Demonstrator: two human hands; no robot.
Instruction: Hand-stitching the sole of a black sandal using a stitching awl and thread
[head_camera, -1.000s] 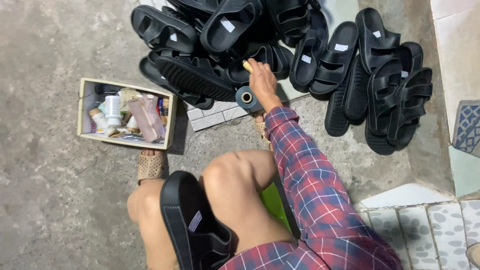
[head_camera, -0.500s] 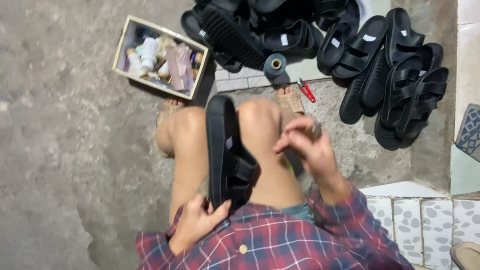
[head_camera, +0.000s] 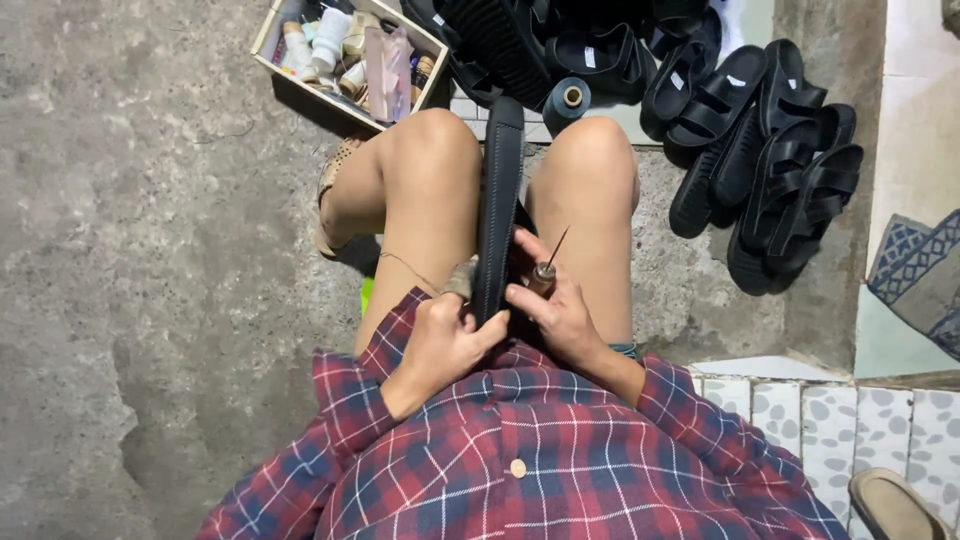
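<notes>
A black sandal (head_camera: 497, 200) stands on edge between the person's bare knees, its sole turned to the left and its near end tucked down by the lap. The left hand (head_camera: 440, 340) is clenched around that near end from the left side, thumb across the edge of the sole, with a pale wrap on one finger. The right hand (head_camera: 560, 310) presses against the sandal's right side and grasps a small awl (head_camera: 546, 270) with a brown handle, its thin needle pointing up and to the right. A fine thread (head_camera: 405, 265) seems to run from the left fingers across the left thigh, though it is too thin to follow with certainty. On the far side, just beyond the knees, a spool of dark thread (head_camera: 567, 100) stands on the floor, touching the heap of black sandals (head_camera: 760, 150) that spreads to the far right. At the far left sits an open box (head_camera: 345, 55) packed with bottles and small supplies on the concrete floor (head_camera: 150, 250). The person wears a red plaid shirt (head_camera: 520, 460).
</notes>
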